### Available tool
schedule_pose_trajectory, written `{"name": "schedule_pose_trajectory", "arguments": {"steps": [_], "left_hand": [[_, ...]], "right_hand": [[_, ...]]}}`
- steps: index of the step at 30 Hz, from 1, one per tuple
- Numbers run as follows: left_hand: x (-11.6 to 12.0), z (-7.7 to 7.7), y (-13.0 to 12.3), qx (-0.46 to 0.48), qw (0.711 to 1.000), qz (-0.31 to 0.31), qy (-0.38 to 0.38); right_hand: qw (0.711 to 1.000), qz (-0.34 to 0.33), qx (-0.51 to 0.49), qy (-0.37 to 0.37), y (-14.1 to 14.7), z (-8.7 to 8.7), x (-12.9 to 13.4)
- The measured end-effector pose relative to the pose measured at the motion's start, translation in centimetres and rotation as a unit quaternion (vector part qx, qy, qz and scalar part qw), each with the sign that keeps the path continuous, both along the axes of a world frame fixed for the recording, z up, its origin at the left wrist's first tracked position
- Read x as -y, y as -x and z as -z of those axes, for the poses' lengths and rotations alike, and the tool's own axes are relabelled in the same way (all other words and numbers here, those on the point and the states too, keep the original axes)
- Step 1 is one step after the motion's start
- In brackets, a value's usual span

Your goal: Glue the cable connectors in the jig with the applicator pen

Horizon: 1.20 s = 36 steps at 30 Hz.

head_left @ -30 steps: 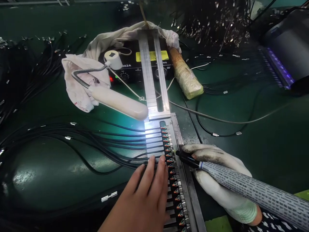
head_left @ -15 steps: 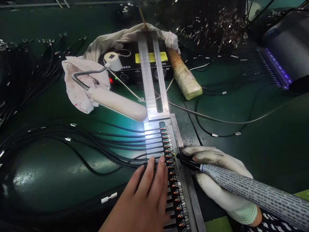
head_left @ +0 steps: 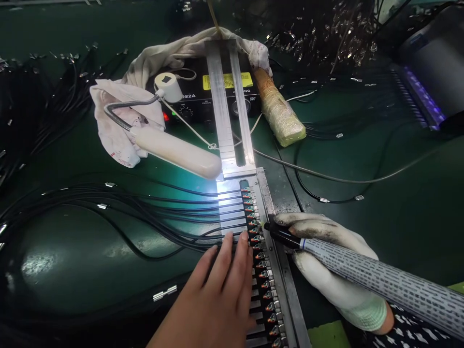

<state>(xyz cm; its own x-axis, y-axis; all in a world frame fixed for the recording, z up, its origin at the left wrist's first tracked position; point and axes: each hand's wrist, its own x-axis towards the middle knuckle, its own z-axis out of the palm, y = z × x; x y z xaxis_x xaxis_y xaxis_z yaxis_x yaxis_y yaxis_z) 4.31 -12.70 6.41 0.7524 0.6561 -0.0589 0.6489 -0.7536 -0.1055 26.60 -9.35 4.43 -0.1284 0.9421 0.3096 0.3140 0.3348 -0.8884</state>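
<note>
The pen-shaped tool [head_left: 362,273] has shifted slightly farther up the connector row [head_left: 266,274]: tip beside it, pointing left, long axis slanting lower-right, clasped in the gloved right hand [head_left: 329,285]; the left hand [head_left: 219,295] lies ungripping, fingers extended.

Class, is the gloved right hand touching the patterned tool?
Touching. The head view shows the right hand gripping the patterned tool near its black front end.

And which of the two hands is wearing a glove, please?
The right hand: it wears a smudged white glove and holds the grey-patterned pen-like tool, while the left hand is bare.
</note>
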Motion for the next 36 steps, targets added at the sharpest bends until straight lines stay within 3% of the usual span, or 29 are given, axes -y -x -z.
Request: {"name": "schedule_pose_trajectory", "arguments": {"steps": [7,13,36], "left_hand": [[0.3,-0.4,-0.1,0.0,1.0,-0.005,-0.005],[0.3,-0.4,-0.2,0.004,1.0,-0.002,0.0],[0.3,-0.4,0.0,0.016,0.999,-0.008,0.026]], "right_hand": [[0.998,-0.02,-0.049,-0.015,-0.7,-0.6,1.3],[0.999,-0.038,0.008,-0.01,-0.6,-0.6,1.2],[0.999,-0.026,0.021,-0.006,-0.1,-0.7,0.5]]}}
